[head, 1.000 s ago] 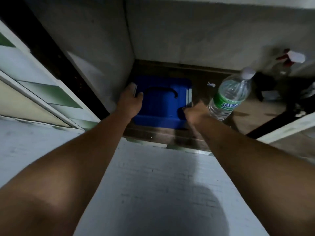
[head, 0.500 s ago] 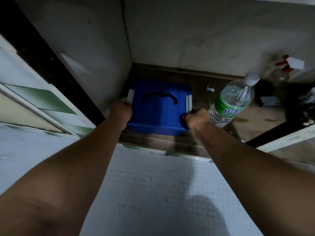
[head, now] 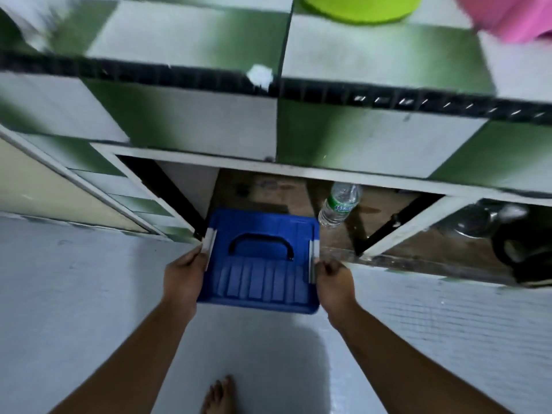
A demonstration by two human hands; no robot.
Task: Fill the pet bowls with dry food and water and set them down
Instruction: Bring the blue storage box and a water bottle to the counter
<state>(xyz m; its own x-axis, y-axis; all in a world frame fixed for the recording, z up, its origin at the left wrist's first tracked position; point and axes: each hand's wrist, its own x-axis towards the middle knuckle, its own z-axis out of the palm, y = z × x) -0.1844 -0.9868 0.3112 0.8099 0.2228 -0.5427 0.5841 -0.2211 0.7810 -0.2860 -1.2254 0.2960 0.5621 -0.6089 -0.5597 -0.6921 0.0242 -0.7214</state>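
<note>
Blue plastic lidded storage box (head: 259, 258): your left hand (head: 183, 276) and right hand (head: 336, 282) clamp its side latches. Draw it level, clear of the clear water bottle (head: 339, 208) behind-right.

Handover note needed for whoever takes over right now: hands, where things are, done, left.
Left hand: gripping the left side of the blue box, by its white clip.
Right hand: gripping the box's right side.
Box: lid on, black handle up, partly out of the under-counter cupboard, front end over the white floor.
Water bottle: standing in the cupboard, behind and right of the box, untouched.
On the counter: a green thing and a pink one, too cropped to call bowls.
Done: box grasped.
Left: open the box, fill both bowls with food and water, set them down.
</note>
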